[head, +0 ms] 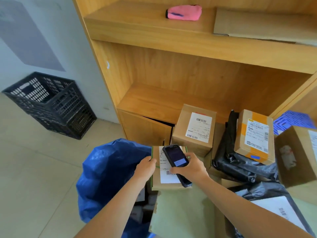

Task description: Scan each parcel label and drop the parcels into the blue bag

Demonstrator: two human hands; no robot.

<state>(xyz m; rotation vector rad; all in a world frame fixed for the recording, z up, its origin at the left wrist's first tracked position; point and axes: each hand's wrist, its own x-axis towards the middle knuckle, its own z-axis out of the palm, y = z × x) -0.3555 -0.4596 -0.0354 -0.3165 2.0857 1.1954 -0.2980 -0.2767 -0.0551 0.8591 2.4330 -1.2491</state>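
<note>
Head view, our left hand (145,166) gripping the left edge of a small cardboard parcel (169,183), our right hand (192,166) closed around a handheld scanner (176,162) over its label (165,176), blue bag (109,176) open just left.

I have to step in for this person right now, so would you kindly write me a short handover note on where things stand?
Left hand: grips the left edge of a small cardboard parcel.
Right hand: holds the handheld scanner over that parcel's white label.
Blue bag: open, directly left of the held parcel; its contents are not visible.
Done: cannot tell how many parcels were scanned.
Left: finish this scan, drop the parcel into the bag, then handle the rest, including the upright box, the orange-taped box and black mailers.
</note>
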